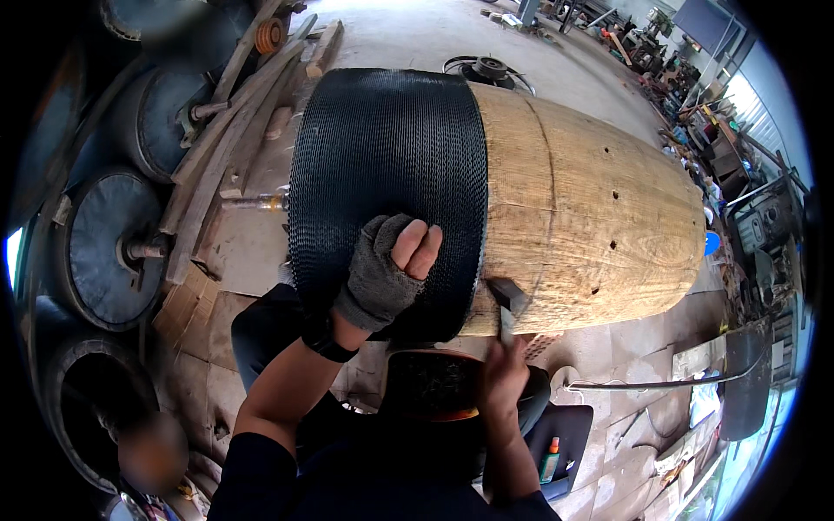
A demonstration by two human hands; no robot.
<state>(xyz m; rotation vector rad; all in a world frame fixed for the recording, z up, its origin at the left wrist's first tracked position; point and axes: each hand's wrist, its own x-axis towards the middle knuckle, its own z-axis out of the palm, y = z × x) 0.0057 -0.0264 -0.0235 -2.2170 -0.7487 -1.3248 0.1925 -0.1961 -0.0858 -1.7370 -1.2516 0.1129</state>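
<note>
A large wooden drum lies on its side across the view, with several small dark holes in its bare right part. Around its left part runs a black ridged covering with fine toothed rows. My left hand, in a grey fingerless glove, is closed and rests against the near side of this covering; whatever its curled fingers hold is hidden. My right hand grips a hammer. The hammer's dark head is upright beside the covering's right edge, close to the bare wood.
Between my legs stands a round container with dark contents. Metal drums and long timbers line the left. A wheel lies beyond the wooden drum. A green bottle is at lower right; workshop clutter fills the right side.
</note>
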